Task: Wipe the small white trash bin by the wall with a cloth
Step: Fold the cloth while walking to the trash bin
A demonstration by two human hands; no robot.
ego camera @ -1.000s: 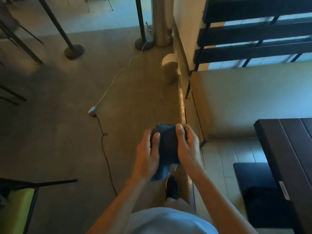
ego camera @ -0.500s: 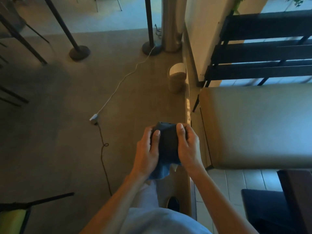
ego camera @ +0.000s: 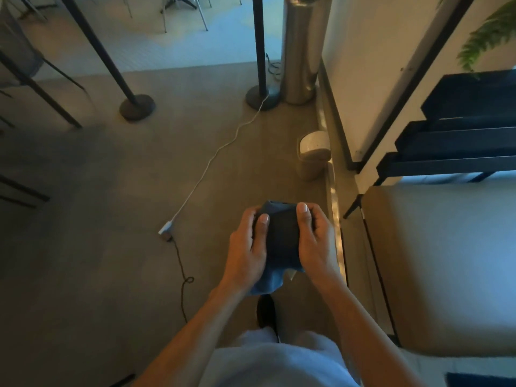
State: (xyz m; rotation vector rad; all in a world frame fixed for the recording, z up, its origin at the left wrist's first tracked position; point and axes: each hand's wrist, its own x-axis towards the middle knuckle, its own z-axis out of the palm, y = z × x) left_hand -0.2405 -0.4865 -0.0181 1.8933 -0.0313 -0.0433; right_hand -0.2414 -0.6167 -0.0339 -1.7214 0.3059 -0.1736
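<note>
Count on inspection: two hands, left hand (ego camera: 245, 248) and right hand (ego camera: 317, 241); one dark cloth (ego camera: 282, 236); one small white trash bin (ego camera: 313, 155); one tall metal cylinder (ego camera: 301, 48); two black round-based poles (ego camera: 136, 107) (ego camera: 261, 96); one white cable (ego camera: 212, 157) and one dark cable (ego camera: 181, 277) on the floor; one shoe (ego camera: 266, 310); one plant (ego camera: 488, 34).

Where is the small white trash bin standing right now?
In the head view, the small white trash bin stands on the floor right of centre, against the wall's base, ahead of the cloth and nearer than the tall metal cylinder.
</note>
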